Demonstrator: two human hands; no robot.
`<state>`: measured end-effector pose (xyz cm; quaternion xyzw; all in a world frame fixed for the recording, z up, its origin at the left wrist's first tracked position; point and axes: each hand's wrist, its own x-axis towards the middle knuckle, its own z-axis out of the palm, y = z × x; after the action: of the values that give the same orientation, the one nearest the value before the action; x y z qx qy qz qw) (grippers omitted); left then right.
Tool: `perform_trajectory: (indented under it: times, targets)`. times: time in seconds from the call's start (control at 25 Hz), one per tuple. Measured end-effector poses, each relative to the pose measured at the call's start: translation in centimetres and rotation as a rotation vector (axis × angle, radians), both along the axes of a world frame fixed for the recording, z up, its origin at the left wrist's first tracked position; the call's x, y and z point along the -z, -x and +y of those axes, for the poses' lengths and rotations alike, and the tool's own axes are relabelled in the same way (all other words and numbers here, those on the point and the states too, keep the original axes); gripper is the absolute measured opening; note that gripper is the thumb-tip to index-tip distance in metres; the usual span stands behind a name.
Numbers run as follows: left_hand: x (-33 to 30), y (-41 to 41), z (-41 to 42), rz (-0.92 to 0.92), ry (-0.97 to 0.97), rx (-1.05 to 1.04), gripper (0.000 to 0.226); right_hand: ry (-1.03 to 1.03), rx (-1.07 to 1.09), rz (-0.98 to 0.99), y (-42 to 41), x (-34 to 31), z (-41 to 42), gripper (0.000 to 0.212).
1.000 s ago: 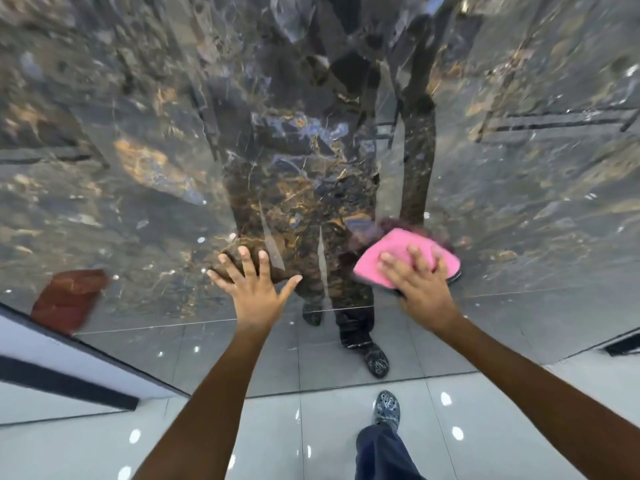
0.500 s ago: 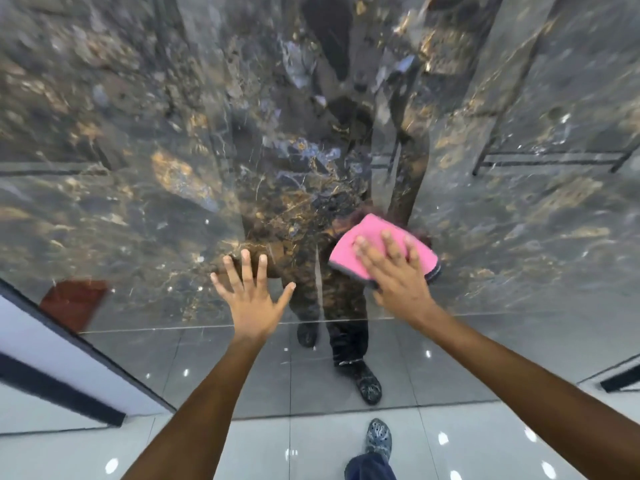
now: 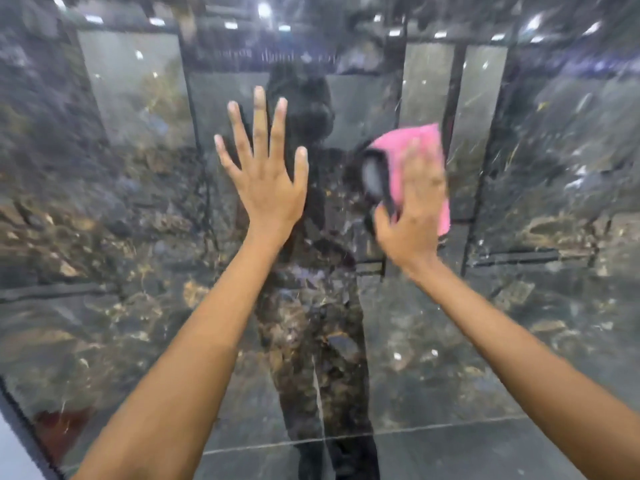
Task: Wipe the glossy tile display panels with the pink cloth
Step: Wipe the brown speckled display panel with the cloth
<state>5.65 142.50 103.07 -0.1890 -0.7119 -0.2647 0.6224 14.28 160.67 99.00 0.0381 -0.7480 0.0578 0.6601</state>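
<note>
A glossy dark marble tile panel (image 3: 121, 271) with gold veining fills the view and mirrors my body and the room. My left hand (image 3: 266, 174) lies flat against it with its fingers spread and straight. To its right, my right hand (image 3: 412, 209) presses the pink cloth (image 3: 408, 140) against the panel with its fingers laid over the cloth. The cloth has a dark underside that shows at its left edge. The right hand and the cloth are blurred by motion.
The panel's dark left edge (image 3: 20, 431) runs down at the bottom left, with a pale surface (image 3: 10, 455) beyond it. A reddish reflection (image 3: 59, 427) shows low on the left of the panel. Ceiling lights are mirrored along the top.
The view has tilted up, so the floor and shoe have left the frame. Both hands now sit higher on the panel, and the right hand has carried the cloth upward.
</note>
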Motion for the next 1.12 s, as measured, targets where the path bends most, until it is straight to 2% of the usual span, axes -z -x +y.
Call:
perform_trajectory:
  times: [0.04, 0.08, 0.12, 0.16, 0.2, 0.24, 0.32, 0.36, 0.4, 0.44, 0.48, 0.52, 0.6, 0.64, 0.68, 0.72, 0.84, 0.88, 0.92, 0.96, 1.0, 1.08, 1.12]
  targets:
    - [-0.6, 0.1, 0.2, -0.027, 0.007, -0.043, 0.058, -0.248, -0.027, -0.094, 0.3, 1.9, -0.8, 0.084]
    - [-0.8, 0.3, 0.2, -0.035, 0.023, -0.075, 0.058, -0.583, -0.047, -0.204, 0.2, 3.7, -1.4, 0.080]
    - [-0.7, 0.5, 0.2, -0.035, 0.039, -0.088, 0.058, -0.835, -0.046, -0.305, 0.0, 4.3, -1.0, 0.074]
    - [-0.6, 0.6, 0.1, -0.036, 0.052, -0.083, 0.058, -0.947, -0.037, -0.343, -0.4, 3.2, 0.2, 0.068]
    - [-0.5, 0.7, 0.0, -0.039, 0.057, -0.070, 0.059, -0.930, -0.008, -0.271, -0.3, 1.1, 1.9, 0.064]
    - [-0.5, 0.6, -0.1, -0.046, 0.046, -0.052, 0.059, -0.754, 0.029, -0.152, -0.3, -1.6, 3.3, 0.063]
    - [-0.9, 0.0, 0.0, -0.056, -0.020, 0.015, 0.057, -0.111, 0.041, 0.055, -0.8, -7.6, 5.7, 0.067]
    - [-1.6, -0.4, 0.2, -0.049, -0.056, 0.062, 0.056, 0.248, -0.028, 0.137, -1.4, -9.9, 5.8, 0.072]
    - [-2.8, -0.9, 0.5, -0.024, -0.077, 0.103, 0.055, 0.506, -0.093, 0.180, -1.6, -11.0, 5.0, 0.074]
    - [-4.4, -1.3, 0.8, 0.006, -0.085, 0.132, 0.055, 0.618, -0.146, 0.167, -1.8, -11.0, 3.5, 0.075]
    - [-6.5, -1.6, 1.1, 0.027, -0.081, 0.156, 0.056, 0.524, -0.141, 0.117, -1.7, -10.2, 2.4, 0.074]
    - [-8.5, -1.6, 1.5, 0.038, -0.064, 0.169, 0.056, 0.211, -0.097, 0.043, -1.5, -8.5, 1.5, 0.072]
    - [-11.0, -0.8, 2.1, 0.043, 0.009, 0.122, 0.058, -0.559, 0.116, -0.121, -1.7, -5.4, 2.1, 0.076]
    - [-11.3, -0.3, 2.4, 0.048, 0.053, 0.072, 0.059, -0.702, 0.206, -0.121, -2.3, -6.2, 4.2, 0.077]
    - [-11.1, 0.3, 2.5, 0.054, 0.085, 0.024, 0.059, -0.643, 0.255, -0.060, -2.5, -7.7, 6.5, 0.077]
    - [-10.7, 0.8, 2.6, 0.062, 0.098, -0.006, 0.060, -0.423, 0.274, 0.026, -2.6, -9.6, 8.6, 0.075]
    - [-10.4, 1.5, 2.7, 0.074, 0.083, -0.014, 0.060, 0.495, 0.137, 0.308, -4.3, -18.6, 12.1, 0.064]
    - [-10.5, 1.4, 2.7, 0.076, 0.079, -0.019, 0.060, 0.666, 0.074, 0.342, -4.5, -21.2, 11.6, 0.062]
    - [-10.5, 1.4, 2.7, 0.080, 0.077, -0.026, 0.061, 0.702, -0.004, 0.335, -4.2, -22.6, 10.1, 0.060]
    - [-10.5, 1.4, 2.7, 0.084, 0.077, -0.028, 0.061, 0.550, -0.041, 0.303, -3.5, -23.1, 8.2, 0.059]
    - [-10.4, 1.4, 2.6, 0.086, 0.079, -0.027, 0.061, 0.238, -0.027, 0.230, -2.5, -22.4, 6.3, 0.062]
    - [-10.3, 1.4, 2.5, 0.098, 0.092, -0.030, 0.062, -0.523, 0.029, -0.057, -0.9, -18.7, 3.8, 0.070]
    - [-10.3, 1.3, 2.5, 0.102, 0.097, -0.030, 0.063, -0.774, 0.107, -0.163, -1.1, -18.3, 4.3, 0.071]
